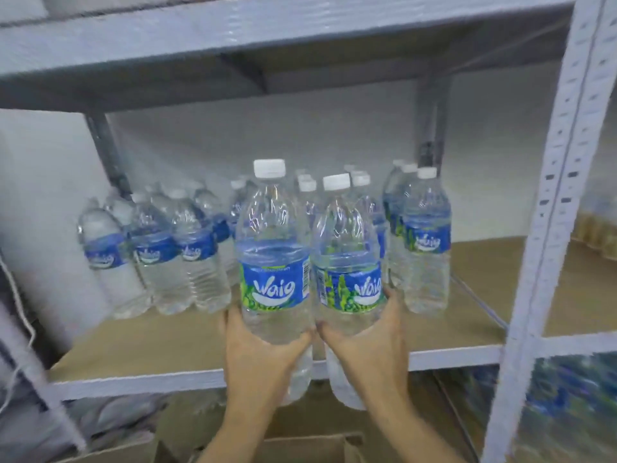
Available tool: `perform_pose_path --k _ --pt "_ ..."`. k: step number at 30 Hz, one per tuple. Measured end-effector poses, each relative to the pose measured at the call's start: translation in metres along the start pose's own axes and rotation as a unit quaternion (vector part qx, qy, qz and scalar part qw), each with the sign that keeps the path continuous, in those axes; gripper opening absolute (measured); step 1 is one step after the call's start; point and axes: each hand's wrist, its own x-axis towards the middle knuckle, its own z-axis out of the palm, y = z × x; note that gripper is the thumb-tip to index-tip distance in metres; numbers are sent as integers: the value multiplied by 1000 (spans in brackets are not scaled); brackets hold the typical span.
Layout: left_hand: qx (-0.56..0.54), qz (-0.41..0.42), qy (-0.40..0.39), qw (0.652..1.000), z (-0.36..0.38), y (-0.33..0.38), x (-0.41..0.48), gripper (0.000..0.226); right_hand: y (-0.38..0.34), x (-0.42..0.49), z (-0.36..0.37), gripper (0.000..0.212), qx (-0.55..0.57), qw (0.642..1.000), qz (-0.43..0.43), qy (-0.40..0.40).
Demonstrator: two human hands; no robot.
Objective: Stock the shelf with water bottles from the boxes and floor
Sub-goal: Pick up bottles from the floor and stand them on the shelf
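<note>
My left hand (258, 355) grips the lower body of a clear water bottle (272, 248) with a white cap and a blue label. Beside it, my right hand (365, 345) grips a second bottle of the same kind (347, 248). Both bottles are upright, side by side, held in front of the shelf's front edge (133, 380). On the brown shelf board (167, 339) behind them stand several more such bottles, a group at the left (157, 252) and a row at the right (425, 238).
A grey metal upright (547, 228) stands at the right, and an upper shelf (233, 38) runs overhead. An open cardboard box (300, 446) sits below my arms. Wrapped bottle packs (567, 396) lie at lower right. Bare shelf board shows at front left and right.
</note>
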Motion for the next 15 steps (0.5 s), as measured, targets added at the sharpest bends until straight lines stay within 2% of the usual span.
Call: perform_pose_path --k 4,8,11,15 --pt "33 1 37 999 -40 -18 38 99 -10 2 67 96 10 999 -22 -35" --pt "58 11 71 996 -67 -40 68 91 -12 4 118 96 15 997 -34 -65" --pt "65 7 86 994 -78 -59 89 87 -10 5 151 104 15 996 -42 -81" --pt "59 3 99 993 -84 -78 117 88 -11 16 187 97 31 995 -54 -77"
